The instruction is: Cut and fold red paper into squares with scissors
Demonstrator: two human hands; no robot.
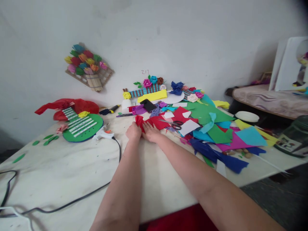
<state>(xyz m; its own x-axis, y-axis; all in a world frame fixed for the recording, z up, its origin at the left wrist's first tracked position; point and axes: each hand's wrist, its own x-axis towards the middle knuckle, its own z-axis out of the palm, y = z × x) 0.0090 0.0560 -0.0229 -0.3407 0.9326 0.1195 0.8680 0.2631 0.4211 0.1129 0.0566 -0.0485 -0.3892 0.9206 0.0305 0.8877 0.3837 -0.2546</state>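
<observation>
A strip of red crepe paper [139, 121] is bunched up between my two hands near the middle of the table. My left hand [133, 131] is closed round its left end, with a crumpled tip sticking up past the fingers. My right hand [151, 132] lies palm down against the paper, fingers stretched and apart; its thumb is mostly hidden. More red paper [180, 115] lies just beyond, under white scraps. Black-handled scissors [176, 125] rest there, to the right of my right hand.
A white glue gun [103, 133] with a black cord [96, 189] lies left, beside a green round craft piece [83, 136]. Coloured paper scraps [207, 112] cover the right side. Paper flowers [154, 80] stand at the back. A glass jar [293, 136] is at far right.
</observation>
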